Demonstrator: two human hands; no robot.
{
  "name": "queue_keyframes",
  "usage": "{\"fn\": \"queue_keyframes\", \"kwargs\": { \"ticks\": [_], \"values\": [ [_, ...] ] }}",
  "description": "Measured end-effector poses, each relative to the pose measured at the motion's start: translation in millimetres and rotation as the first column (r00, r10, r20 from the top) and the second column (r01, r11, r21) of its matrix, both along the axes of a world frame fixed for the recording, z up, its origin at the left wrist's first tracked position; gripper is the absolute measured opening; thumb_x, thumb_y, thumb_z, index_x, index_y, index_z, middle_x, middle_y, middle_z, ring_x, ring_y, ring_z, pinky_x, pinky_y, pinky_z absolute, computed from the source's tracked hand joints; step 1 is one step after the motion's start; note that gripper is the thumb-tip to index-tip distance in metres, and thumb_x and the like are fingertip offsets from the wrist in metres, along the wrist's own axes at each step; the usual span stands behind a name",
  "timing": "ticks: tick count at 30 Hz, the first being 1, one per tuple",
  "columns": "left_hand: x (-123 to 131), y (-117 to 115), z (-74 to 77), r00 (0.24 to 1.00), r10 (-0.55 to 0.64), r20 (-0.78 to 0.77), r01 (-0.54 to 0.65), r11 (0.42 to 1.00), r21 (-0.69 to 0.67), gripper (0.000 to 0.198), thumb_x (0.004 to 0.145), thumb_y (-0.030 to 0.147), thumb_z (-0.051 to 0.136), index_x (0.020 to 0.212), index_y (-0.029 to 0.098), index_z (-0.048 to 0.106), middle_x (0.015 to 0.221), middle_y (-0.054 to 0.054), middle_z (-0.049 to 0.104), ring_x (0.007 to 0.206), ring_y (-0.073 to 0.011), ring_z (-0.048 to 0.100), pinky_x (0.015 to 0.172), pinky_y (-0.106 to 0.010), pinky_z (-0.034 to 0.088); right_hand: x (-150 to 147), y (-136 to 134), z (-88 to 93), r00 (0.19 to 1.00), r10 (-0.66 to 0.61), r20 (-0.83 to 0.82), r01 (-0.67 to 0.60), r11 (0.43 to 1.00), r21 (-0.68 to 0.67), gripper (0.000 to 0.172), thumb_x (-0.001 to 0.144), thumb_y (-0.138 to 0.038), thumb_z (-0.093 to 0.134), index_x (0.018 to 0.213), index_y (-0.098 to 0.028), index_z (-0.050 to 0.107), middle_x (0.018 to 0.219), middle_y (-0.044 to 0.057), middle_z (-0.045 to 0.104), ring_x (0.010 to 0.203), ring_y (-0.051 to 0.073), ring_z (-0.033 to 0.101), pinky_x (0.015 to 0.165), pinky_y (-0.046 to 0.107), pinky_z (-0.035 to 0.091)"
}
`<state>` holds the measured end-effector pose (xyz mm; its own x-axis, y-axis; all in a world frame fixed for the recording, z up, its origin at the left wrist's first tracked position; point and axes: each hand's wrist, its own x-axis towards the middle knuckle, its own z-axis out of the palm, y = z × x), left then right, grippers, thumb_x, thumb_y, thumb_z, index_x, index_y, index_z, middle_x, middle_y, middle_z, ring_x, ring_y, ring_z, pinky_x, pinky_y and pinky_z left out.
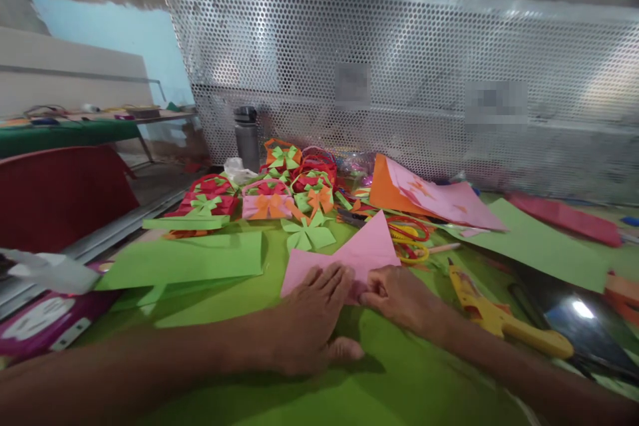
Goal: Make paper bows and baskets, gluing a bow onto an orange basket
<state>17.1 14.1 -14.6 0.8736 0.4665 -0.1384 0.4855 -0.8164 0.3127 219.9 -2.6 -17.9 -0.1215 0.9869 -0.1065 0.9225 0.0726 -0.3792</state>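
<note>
A folded sheet of pink paper (372, 239) lies on the green tabletop in front of me, one pointed corner reaching up and away. My left hand (314, 316) rests flat on its left part, fingers stretched out and thumb apart. At the paper's near right edge, my right hand (399, 293) has its fingers curled in and pressed against the paper; the fingertips are partly hidden. Just beyond the pink paper is a green paper bow (308, 233). To the left lies a folded green sheet (184, 259).
Small paper bags with bows (269, 203) cluster at the back, near a grey bottle (247, 140). Scissors (412, 233), a yellow glue gun (504, 319) and a dark shiny tablet-like object (574, 319) lie to the right. A perforated metal panel (399, 40) stands behind.
</note>
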Motion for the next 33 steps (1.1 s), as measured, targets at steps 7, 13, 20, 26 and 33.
{"fn": "queue_keyframes", "kwargs": {
  "ticks": [7,13,20,26,33],
  "values": [
    [1.7,-0.2,-4.9,0.999,0.048,0.012,-0.048,0.999,-0.007,0.097,0.085,0.071,0.025,0.146,-0.002,0.002,0.151,-0.026,0.004,0.14,-0.0341,0.001,0.113,-0.049,0.011,-14.4,15.9,1.9,0.998,0.052,-0.036,-0.057,0.988,-0.142,0.018,0.066,-0.024,0.054,0.05,-0.019,0.047,0.046,-0.005,0.042,0.047,0.009,0.04,0.045,0.022,0.025],
    [2.0,1.2,-9.0,1.0,0.008,0.024,-0.01,0.999,0.05,0.094,0.085,0.071,0.023,0.147,0.001,0.008,0.152,-0.024,0.006,0.14,-0.0362,0.003,0.112,-0.051,0.011,-23.9,14.5,8.6,0.998,0.03,-0.047,-0.038,0.984,-0.175,0.021,0.063,-0.022,0.055,0.047,-0.019,0.042,0.043,-0.006,0.035,0.045,0.008,0.035,0.043,0.022,0.022],
    [-1.3,5.2,-18.9,0.999,-0.038,0.025,0.034,0.989,0.145,0.083,0.089,0.067,0.021,0.146,0.007,0.018,0.152,-0.021,0.009,0.14,-0.0345,0.003,0.11,-0.055,0.016,-0.6,4.5,15.8,0.996,-0.032,-0.084,0.013,0.977,-0.213,0.022,0.065,-0.023,0.055,0.046,-0.018,0.045,0.04,-0.005,0.041,0.041,0.007,0.037,0.041,0.02,0.024],
    [-2.1,8.5,-27.8,0.994,-0.066,0.087,0.045,0.973,0.226,0.079,0.089,0.064,0.028,0.146,0.009,0.022,0.152,-0.02,0.015,0.14,-0.0346,0.01,0.11,-0.054,0.019,30.0,-6.6,9.1,0.99,-0.065,-0.121,0.042,0.981,-0.187,0.022,0.068,-0.028,0.056,0.05,-0.018,0.046,0.042,-0.004,0.048,0.041,0.008,0.042,0.041,0.019,0.027],
    [-1.8,9.6,-30.6,0.993,-0.067,0.102,0.039,0.965,0.26,0.08,0.089,0.064,0.03,0.145,0.007,0.021,0.151,-0.021,0.019,0.14,-0.0347,0.014,0.11,-0.054,0.02,50.4,-19.4,11.0,0.984,-0.105,-0.141,0.076,0.977,-0.198,0.024,0.068,-0.025,0.054,0.047,-0.018,0.046,0.04,-0.005,0.047,0.039,0.006,0.04,0.039,0.018,0.027]
  ]
}}
